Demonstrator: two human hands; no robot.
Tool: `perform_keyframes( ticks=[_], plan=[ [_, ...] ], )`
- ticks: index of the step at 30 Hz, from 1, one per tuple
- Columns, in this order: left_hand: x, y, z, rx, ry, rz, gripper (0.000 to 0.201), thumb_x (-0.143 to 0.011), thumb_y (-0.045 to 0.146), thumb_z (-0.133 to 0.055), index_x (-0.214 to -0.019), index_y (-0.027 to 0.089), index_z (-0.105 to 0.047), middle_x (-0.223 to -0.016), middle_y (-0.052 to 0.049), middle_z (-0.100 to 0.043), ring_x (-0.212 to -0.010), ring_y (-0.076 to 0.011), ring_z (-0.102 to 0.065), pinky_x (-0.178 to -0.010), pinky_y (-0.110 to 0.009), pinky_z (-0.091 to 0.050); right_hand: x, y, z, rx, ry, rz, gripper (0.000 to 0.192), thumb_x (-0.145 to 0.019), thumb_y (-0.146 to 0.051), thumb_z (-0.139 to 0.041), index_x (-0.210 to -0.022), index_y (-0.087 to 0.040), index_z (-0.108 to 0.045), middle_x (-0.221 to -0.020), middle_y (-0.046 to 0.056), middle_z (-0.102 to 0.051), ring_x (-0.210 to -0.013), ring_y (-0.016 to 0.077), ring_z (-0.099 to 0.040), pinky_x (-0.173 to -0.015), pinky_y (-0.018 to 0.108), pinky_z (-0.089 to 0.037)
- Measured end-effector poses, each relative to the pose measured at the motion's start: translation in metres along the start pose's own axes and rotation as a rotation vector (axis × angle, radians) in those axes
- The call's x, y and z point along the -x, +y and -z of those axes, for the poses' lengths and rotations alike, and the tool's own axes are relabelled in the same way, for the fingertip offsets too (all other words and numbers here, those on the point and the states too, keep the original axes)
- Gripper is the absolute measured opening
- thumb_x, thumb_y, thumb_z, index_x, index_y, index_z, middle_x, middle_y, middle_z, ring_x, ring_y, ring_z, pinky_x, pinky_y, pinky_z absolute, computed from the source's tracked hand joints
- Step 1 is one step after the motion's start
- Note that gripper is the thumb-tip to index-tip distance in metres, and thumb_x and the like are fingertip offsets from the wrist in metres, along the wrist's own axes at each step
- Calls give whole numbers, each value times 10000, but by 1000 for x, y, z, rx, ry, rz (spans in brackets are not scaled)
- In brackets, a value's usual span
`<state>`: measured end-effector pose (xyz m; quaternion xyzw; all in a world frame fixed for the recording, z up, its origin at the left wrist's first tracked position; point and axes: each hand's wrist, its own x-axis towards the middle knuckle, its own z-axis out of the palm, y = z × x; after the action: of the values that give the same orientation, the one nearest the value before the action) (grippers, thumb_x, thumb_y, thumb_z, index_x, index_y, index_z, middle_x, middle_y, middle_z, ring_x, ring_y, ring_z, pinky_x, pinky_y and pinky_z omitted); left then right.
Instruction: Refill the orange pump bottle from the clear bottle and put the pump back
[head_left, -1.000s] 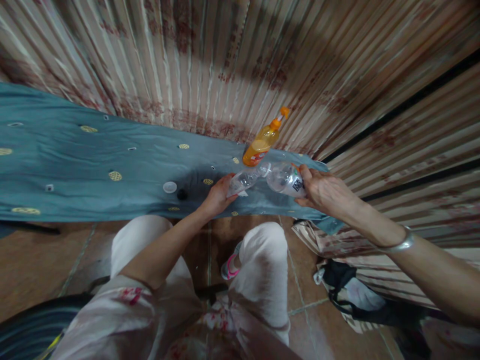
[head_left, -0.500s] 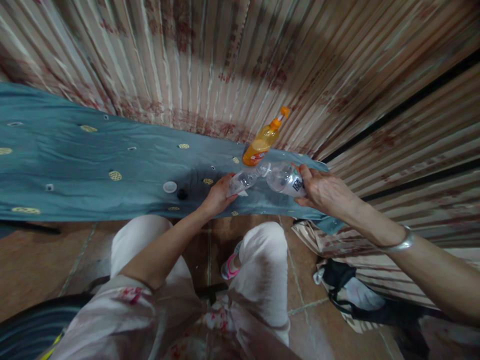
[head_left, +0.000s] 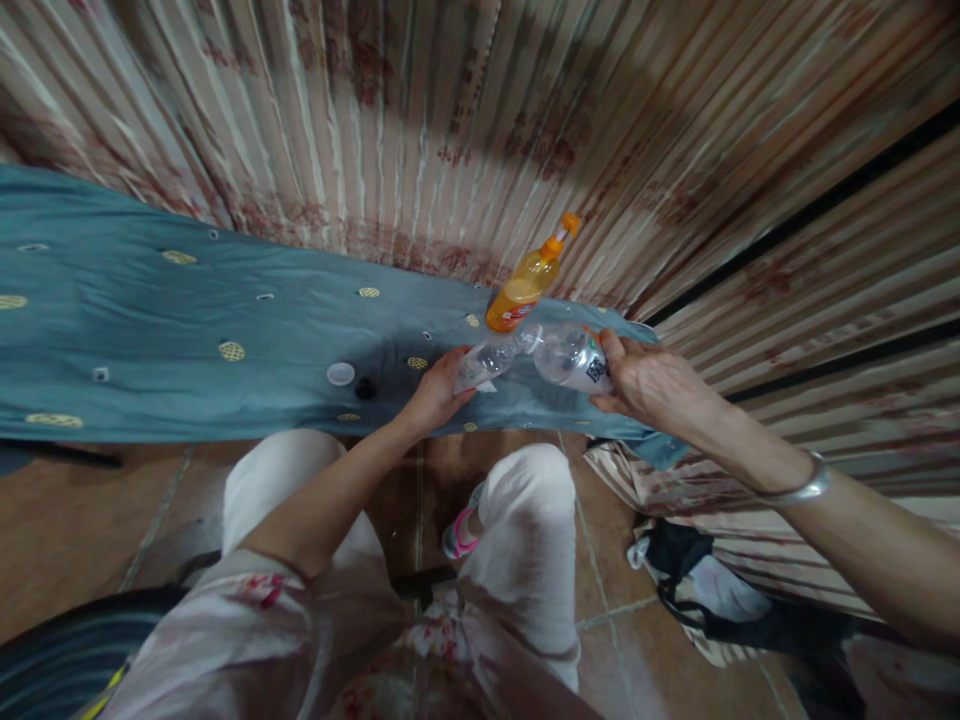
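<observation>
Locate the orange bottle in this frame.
In the head view, the orange bottle stands on the blue cloth right of centre, against the striped curtain, just behind the clear bottle held in the right hand.

clear bottle (head_left: 568, 357) label, print unreadable

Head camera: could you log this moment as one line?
left hand: holds small clear bottle | right hand: holds large clear bottle, tilted, mouths together | behind: orange bottle upright

Dim, warm indoor light, soft shadows, strong fisheye bending at edges, slight blur throughout
</observation>
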<state>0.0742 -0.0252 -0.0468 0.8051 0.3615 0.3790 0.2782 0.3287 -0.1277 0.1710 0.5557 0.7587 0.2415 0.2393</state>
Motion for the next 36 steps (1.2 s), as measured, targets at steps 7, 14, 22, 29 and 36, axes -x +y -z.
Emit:
perform_keyframes(
  ticks=[7, 14, 22, 29, 36],
  plan=[
    [1, -1, 1, 15, 4, -18, 643, -853, 205, -718, -1435, 174, -447, -1385, -159, -654, -1260, -288, -667, -1099, -442, -539, 0, 0, 1, -10, -7, 1, 684, -900, -468, -709, -1359, -25, -459, -990, 186, -719, -884, 321, -693, -735, 351, -462],
    [1, -3, -2, -5, 15, -19, 655, -851, 205, -722, -1442, 175, -440, -1412, -162, -642, -1283, -294, -657, -1116, -456, -529, -1, -1, 4, -6, -43, -11, 677, -891, -437, -720, -1351, -9, -467, -995, 192, -718, -885, 327, -697, -735, 358, -466],
    [1, -3, -1, -4, 14, -27, 653, -846, 212, -724, -1438, 190, -448, -1407, -149, -645, -1275, -289, -659, -1110, -447, -534, -1, -2, 7, 17, -54, -11, 708, -888, -468, -728, -1350, 1, -467, -1004, 190, -725, -895, 331, -708, -718, 351, -466],
    [0, 0, 2, -14, -3, -7, 653, -846, 217, -724, -1437, 189, -449, -1378, -137, -660, -1253, -281, -669, -1090, -435, -549, -1, -2, 9, 10, -59, -8, 696, -894, -444, -728, -1356, 8, -468, -1022, 199, -725, -903, 331, -712, -730, 352, -479],
    [0, 0, 1, -5, -8, 4, 664, -835, 211, -728, -1436, 168, -448, -1387, -156, -654, -1258, -292, -664, -1102, -451, -544, 0, -1, 7, -2, -51, -8, 691, -901, -440, -712, -1360, 11, -460, -1019, 206, -714, -898, 326, -700, -725, 351, -470]
  ],
)
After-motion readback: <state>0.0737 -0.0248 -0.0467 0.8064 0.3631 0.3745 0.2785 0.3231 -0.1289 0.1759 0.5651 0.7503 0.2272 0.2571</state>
